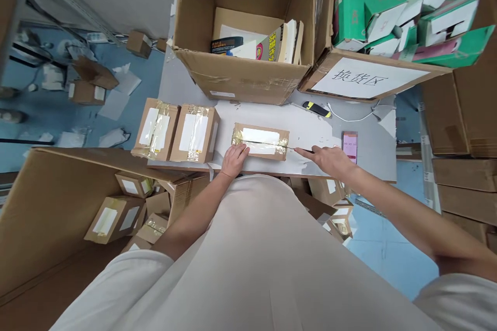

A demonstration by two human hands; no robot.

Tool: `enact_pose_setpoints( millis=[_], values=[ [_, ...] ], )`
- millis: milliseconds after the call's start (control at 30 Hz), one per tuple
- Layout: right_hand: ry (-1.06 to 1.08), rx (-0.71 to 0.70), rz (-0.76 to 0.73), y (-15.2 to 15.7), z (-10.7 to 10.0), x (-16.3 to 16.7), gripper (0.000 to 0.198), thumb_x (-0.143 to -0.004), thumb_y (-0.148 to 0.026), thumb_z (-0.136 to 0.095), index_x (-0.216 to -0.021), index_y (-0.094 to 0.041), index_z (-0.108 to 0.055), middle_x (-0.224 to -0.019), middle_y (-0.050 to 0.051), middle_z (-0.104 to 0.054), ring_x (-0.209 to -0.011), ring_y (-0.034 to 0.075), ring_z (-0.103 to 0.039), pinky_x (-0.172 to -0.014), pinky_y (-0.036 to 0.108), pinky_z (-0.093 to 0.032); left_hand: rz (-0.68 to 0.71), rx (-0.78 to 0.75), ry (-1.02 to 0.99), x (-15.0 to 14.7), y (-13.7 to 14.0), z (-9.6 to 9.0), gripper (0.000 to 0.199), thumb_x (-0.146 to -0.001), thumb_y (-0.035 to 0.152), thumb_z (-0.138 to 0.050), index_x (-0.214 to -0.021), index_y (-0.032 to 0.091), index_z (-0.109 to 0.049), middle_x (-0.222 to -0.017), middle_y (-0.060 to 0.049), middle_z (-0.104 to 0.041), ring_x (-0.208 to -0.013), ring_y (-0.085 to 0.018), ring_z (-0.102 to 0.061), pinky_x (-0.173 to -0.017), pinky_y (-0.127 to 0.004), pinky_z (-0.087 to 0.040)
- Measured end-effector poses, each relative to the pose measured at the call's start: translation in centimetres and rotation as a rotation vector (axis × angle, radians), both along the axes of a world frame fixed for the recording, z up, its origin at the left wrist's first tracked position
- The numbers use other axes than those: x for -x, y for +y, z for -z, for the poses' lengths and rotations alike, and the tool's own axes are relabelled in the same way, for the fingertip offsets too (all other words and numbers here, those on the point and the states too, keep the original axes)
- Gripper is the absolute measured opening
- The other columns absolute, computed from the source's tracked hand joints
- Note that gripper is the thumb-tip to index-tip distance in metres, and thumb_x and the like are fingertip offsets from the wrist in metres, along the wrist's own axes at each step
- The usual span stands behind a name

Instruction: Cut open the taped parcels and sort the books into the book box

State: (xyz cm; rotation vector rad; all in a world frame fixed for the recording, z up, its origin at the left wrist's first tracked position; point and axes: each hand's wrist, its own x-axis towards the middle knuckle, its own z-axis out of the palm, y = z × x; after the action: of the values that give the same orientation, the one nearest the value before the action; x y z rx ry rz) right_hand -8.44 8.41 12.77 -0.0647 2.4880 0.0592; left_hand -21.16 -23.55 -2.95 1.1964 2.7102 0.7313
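Note:
A small taped cardboard box (pixel 261 134) with a white label lies lengthwise on the table before me. My left hand (pixel 234 160) is closed on its near left corner, steadying it. My right hand (pixel 330 160) grips the dark handle of a thin-bladed knife (pixel 305 150). The blade reaches the box's right end, at the tape, along a dark line running across the top. A black-and-yellow box cutter (pixel 317 109) lies behind, apart from both hands. Left of my left hand stand two taped boxes, a nearer one (pixel 195 133) and a farther one (pixel 157 129).
A large open carton (pixel 240 75) with books stands at the back. Beside it a carton (pixel 349 77) overflows with green-and-white boxes. A phone (pixel 350 146) lies right of my right hand. A big carton (pixel 58 191) holding small boxes stands at the lower left.

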Motion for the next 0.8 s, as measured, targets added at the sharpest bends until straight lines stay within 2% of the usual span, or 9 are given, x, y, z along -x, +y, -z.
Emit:
enact_pose_setpoints(
  millis=[67, 133, 267, 300, 367, 467, 533, 633, 800],
  values=[
    [0.031, 0.084, 0.062, 1.0, 0.1, -1.0, 0.070, -0.086, -0.007, -0.036, -0.146, -0.043, -0.029, -0.098, 0.010, -0.063, -0.073, 0.020, -0.064, -0.069, 0.034, -0.042, -0.016, 0.008, 0.003, -0.3, 0.0, -0.8, 0.035, -0.096, 0.021, -0.032, -0.113, 0.023, -0.063, -0.123, -0.012, -0.064, -0.125, -0.023, -0.052, -0.101, -0.044, -0.037],
    [0.112, 0.238, 0.222, 2.0, 0.7, -2.1, 0.060, -0.091, -0.018, -0.037, -0.147, -0.040, -0.030, -0.098, 0.008, -0.064, -0.075, 0.020, -0.063, -0.068, 0.033, -0.045, -0.049, 0.022, -0.005, -0.7, 0.1, -1.9, 0.033, -0.094, 0.022, -0.036, -0.115, 0.024, -0.062, -0.122, -0.012, -0.063, -0.124, -0.025, -0.052, -0.099, -0.044, -0.037],
    [0.218, 0.691, 0.774, 2.0, 4.1, -3.4, 0.059, -0.094, -0.035, -0.036, -0.151, -0.031, -0.023, -0.099, 0.005, -0.066, -0.060, 0.013, -0.058, -0.057, 0.029, -0.051, -0.088, 0.066, 0.000, -0.6, 1.0, -4.5, 0.034, -0.087, 0.033, -0.051, -0.118, 0.025, -0.059, -0.124, -0.014, -0.059, -0.123, -0.031, -0.050, -0.104, -0.051, -0.029],
    [0.218, 0.791, 0.889, 1.5, 5.1, -3.3, 0.060, -0.093, -0.037, -0.037, -0.151, -0.030, -0.023, -0.100, 0.005, -0.066, -0.055, 0.011, -0.056, -0.053, 0.028, -0.051, -0.085, 0.074, 0.007, -0.3, 1.4, -5.1, 0.041, -0.083, 0.039, -0.056, -0.121, 0.024, -0.058, -0.128, -0.015, -0.056, -0.126, -0.033, -0.046, -0.106, -0.053, -0.025],
    [0.236, 0.936, 1.034, 0.1, 7.1, -2.6, 0.063, -0.091, -0.041, -0.041, -0.150, -0.029, -0.025, -0.103, 0.005, -0.066, -0.051, 0.009, -0.054, -0.048, 0.027, -0.050, -0.087, 0.091, 0.019, 0.8, 2.5, -6.0, 0.067, -0.072, 0.053, -0.065, -0.129, 0.021, -0.051, -0.140, -0.019, -0.044, -0.134, -0.040, -0.034, -0.109, -0.057, -0.017],
    [0.284, 1.076, 1.091, -1.7, 8.9, -1.2, 0.065, -0.088, -0.044, -0.045, -0.149, -0.029, -0.028, -0.108, 0.006, -0.065, -0.048, 0.008, -0.053, -0.045, 0.026, -0.050, -0.081, 0.194, 0.009, 2.7, 4.4, -7.0, 0.105, -0.059, 0.068, -0.069, -0.142, 0.013, -0.035, -0.152, -0.024, -0.025, -0.141, -0.046, -0.015, -0.111, -0.059, -0.008],
    [0.301, 1.137, 1.076, -2.2, 9.3, -0.6, 0.065, -0.087, -0.045, -0.048, -0.148, -0.029, -0.031, -0.109, 0.005, -0.065, -0.047, 0.006, -0.052, -0.044, 0.024, -0.049, -0.044, 0.321, -0.011, 3.6, 5.2, -7.3, 0.117, -0.056, 0.072, -0.069, -0.146, 0.011, -0.027, -0.153, -0.024, -0.021, -0.142, -0.045, -0.011, -0.112, -0.058, -0.005],
    [0.294, 1.177, 1.062, -2.3, 9.4, -0.5, 0.064, -0.086, -0.044, -0.051, -0.147, -0.029, -0.035, -0.104, 0.004, -0.067, -0.045, 0.006, -0.051, -0.041, 0.023, -0.047, -0.029, 0.437, -0.024, 4.0, 5.7, -7.5, 0.120, -0.055, 0.072, -0.069, -0.148, 0.012, -0.022, -0.153, -0.022, -0.024, -0.142, -0.042, -0.014, -0.113, -0.055, -0.004],
    [0.203, 1.144, 1.007, -1.3, 9.1, -0.5, 0.061, -0.087, -0.034, -0.052, -0.146, -0.030, -0.036, -0.080, -0.001, -0.066, -0.043, 0.006, -0.049, -0.042, 0.022, -0.047, -0.021, 0.367, -0.007, 4.1, 5.4, -7.0, 0.117, -0.054, 0.070, -0.070, -0.146, 0.012, -0.027, -0.148, -0.021, -0.034, -0.138, -0.041, -0.024, -0.114, -0.055, -0.006]
  ],
)
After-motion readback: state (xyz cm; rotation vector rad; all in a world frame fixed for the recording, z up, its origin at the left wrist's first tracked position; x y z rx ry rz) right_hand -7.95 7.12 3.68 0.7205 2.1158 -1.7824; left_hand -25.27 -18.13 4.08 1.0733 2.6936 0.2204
